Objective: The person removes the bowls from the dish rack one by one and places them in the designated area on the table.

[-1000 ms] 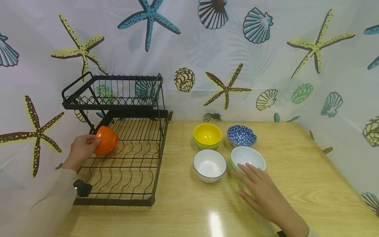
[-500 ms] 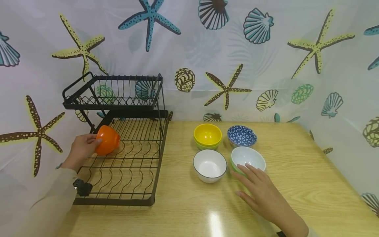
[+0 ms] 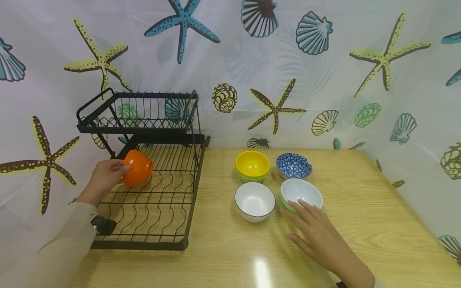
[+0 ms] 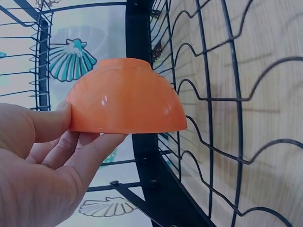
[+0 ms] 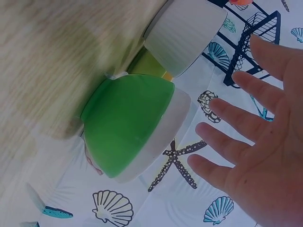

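My left hand (image 3: 108,178) pinches the rim of an orange bowl (image 3: 138,168) between thumb and fingers. The bowl is tipped on its side at the lower tier of a black dish rack (image 3: 185,224); in the left wrist view the orange bowl (image 4: 128,97) lies close to the wavy wires. Whether it touches them I cannot tell. My right hand (image 3: 320,236) is held with fingers spread near a white bowl (image 3: 300,192) nested in a green bowl (image 5: 128,120). The right wrist view shows a gap between that hand and the bowls.
Left of the nested pair stands a white bowl with a dark rim (image 3: 255,202). Behind are a yellow bowl (image 3: 253,164) in a green one and a blue patterned bowl (image 3: 294,165). The rack's upper tier (image 3: 137,130) overhangs its back half. A patterned curtain (image 3: 230,60) encloses the table (image 3: 223,256).
My left hand has shifted the orange bowl slightly to the right and up in the head view. The right hand has stayed almost still, and the other bowls have not moved.
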Demonstrator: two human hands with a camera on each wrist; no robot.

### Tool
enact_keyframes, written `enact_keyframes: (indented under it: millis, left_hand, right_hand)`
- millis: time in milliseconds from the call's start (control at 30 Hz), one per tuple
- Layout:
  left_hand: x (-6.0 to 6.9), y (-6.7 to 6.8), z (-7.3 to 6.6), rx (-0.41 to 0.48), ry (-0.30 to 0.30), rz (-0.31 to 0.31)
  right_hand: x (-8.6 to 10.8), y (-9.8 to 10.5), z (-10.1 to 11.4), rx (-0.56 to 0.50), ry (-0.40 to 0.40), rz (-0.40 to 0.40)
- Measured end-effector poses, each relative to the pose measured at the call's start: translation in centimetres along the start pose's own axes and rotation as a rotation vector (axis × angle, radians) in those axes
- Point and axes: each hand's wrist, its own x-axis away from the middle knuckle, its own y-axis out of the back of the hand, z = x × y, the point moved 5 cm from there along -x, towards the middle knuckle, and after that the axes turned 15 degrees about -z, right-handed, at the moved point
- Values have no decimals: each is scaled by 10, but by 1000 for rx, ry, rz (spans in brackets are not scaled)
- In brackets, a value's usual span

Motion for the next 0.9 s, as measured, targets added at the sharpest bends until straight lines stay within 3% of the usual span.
enact_keyframes:
  millis: [200,500,900]
  left_hand:
    - [5,-2,-9,-1,2,12]
    - [15,-4,-35,-27,-62,16]
    - [38,-9,-63,-76,-101,35]
  right_hand:
    - [2,-2,2,-2,6,9]
    - [4,-2,4,-8,26,-16]
    - [5,-2,3,-1,21,-3]
